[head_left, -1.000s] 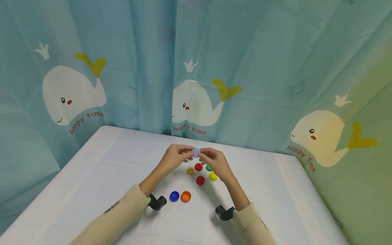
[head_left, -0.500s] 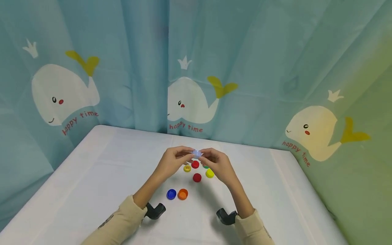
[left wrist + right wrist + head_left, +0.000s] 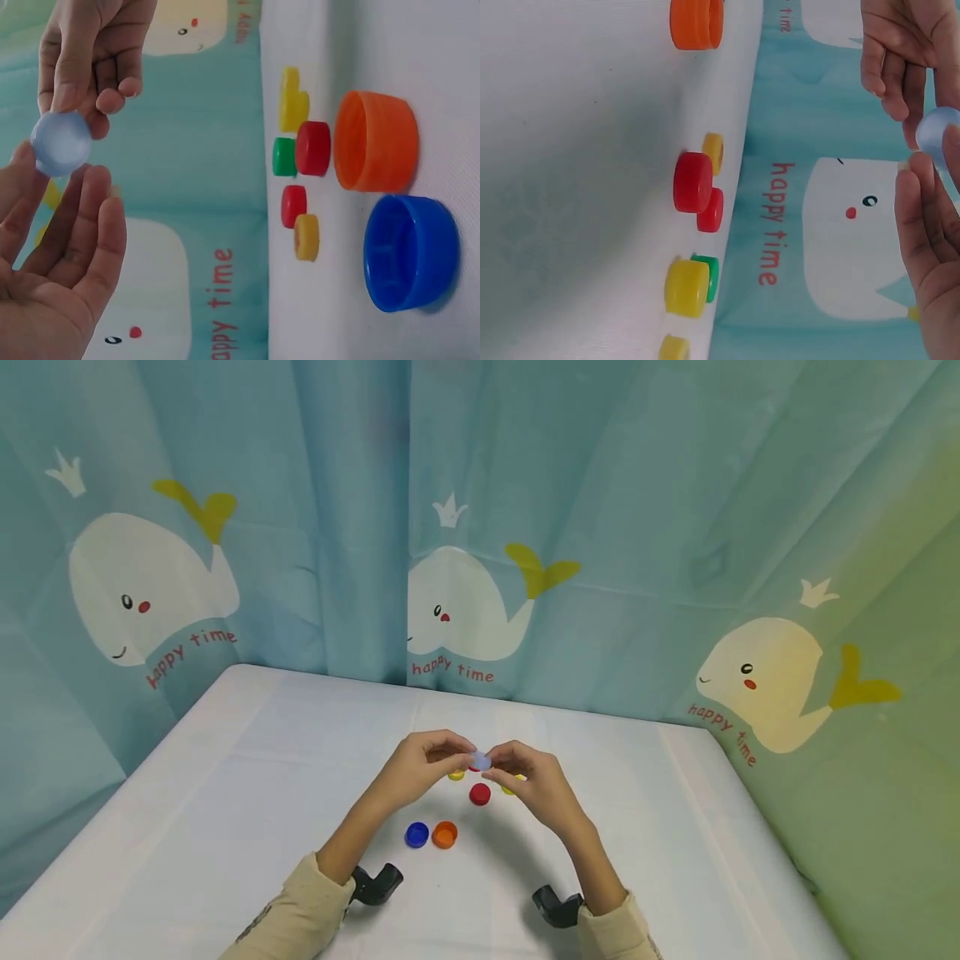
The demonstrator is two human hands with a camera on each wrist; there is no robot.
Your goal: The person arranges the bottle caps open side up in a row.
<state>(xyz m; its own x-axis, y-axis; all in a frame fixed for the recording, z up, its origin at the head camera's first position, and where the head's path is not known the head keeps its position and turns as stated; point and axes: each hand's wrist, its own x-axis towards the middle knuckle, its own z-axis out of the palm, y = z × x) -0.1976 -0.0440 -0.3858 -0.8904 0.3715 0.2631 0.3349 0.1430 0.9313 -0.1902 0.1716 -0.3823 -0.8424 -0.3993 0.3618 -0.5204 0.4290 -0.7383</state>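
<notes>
Both hands hold one small pale blue bottle cap [image 3: 481, 762] between them, raised over the white table. My left hand [image 3: 417, 768] pinches its left edge with thumb and fingertips, and my right hand [image 3: 536, 782] pinches the right edge. In the left wrist view the cap [image 3: 61, 144] shows a round, cloudy face, with the right hand [image 3: 97, 56] above it and the left hand [image 3: 64, 285] below. Fingers partly cover the cap [image 3: 937, 136] in the right wrist view.
Nearer on the table [image 3: 247, 827] sit a blue cap [image 3: 417, 835] and an orange cap [image 3: 445, 835], hollow sides up. Beyond are red caps [image 3: 480, 794], yellow caps [image 3: 686, 288] and a green cap [image 3: 283, 156], partly hidden by the hands. A whale-print curtain [image 3: 637, 568] stands behind.
Both hands have come lower in the head view with the pale blue cap, now overlapping the farther caps. The cap's tilt has changed a little. The head view has shifted slightly.
</notes>
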